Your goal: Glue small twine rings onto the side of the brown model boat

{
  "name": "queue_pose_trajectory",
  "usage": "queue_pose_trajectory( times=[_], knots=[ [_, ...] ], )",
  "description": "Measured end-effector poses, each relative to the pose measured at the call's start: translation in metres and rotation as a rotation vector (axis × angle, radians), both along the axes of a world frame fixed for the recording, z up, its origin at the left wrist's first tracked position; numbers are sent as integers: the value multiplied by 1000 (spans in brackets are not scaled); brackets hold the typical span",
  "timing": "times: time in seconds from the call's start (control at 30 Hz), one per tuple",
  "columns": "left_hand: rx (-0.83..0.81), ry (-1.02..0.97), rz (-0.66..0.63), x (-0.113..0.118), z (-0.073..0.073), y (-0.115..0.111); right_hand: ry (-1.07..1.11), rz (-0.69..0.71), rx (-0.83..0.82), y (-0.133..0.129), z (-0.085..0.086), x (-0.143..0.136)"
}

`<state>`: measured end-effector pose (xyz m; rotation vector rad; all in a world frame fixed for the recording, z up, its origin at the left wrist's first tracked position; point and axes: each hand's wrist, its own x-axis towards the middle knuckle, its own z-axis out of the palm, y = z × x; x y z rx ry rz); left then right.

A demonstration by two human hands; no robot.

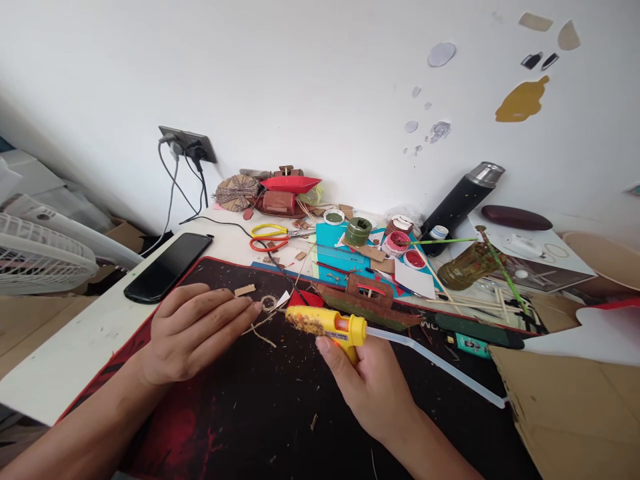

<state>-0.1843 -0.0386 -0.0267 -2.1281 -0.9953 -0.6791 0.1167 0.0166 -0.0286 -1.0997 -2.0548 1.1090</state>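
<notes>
My right hand (377,387) is wrapped round the handle of a yellow hot glue gun (325,325), its nozzle pointing left. A long, bent translucent glue stick (440,363) sticks out of the back of the gun. My left hand (200,327) faces the nozzle, back upward, fingers pressed together; the thumb is hidden. Whatever its fingertips pinch is too small to name. Beside them on the dark mat (280,413) lie a piece of twine (264,337) and a small ring (269,302). Behind the gun rests a brown and green model boat (370,300).
A phone (167,267) lies at the left, with a white fan (43,253) beyond. Scissors (270,238), paint jars (358,231) and another model boat (291,184) stand at the back. A black flask (460,203) leans at the right, near cardboard (570,407).
</notes>
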Motion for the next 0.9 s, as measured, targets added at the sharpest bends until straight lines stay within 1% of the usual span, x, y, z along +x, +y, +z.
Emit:
queue_pose_trajectory(
  times=[0.1,0.2,0.3,0.37,0.43,0.57,0.67,0.8,0.9],
  knots=[
    [3,-41,22,0,2,3,-11,44,41,0,0,2],
    [69,-160,84,-4,3,8,-16,160,125,-2,-2,1],
    [122,-275,131,-8,4,13,-87,275,239,-6,-8,-4],
    [106,-324,133,-8,7,16,-156,354,354,-8,-13,-10],
    [45,-379,120,-4,12,17,-264,407,465,-10,-16,-16],
    [-142,-558,70,6,23,13,-421,465,559,-13,-13,-28],
    [-213,-656,85,8,29,3,-453,519,598,-16,-11,-35],
    [-292,-718,112,5,34,-11,-460,586,663,-21,-14,-45],
    [-417,-868,149,9,35,-17,-452,631,699,-22,-14,-52]
  ],
)
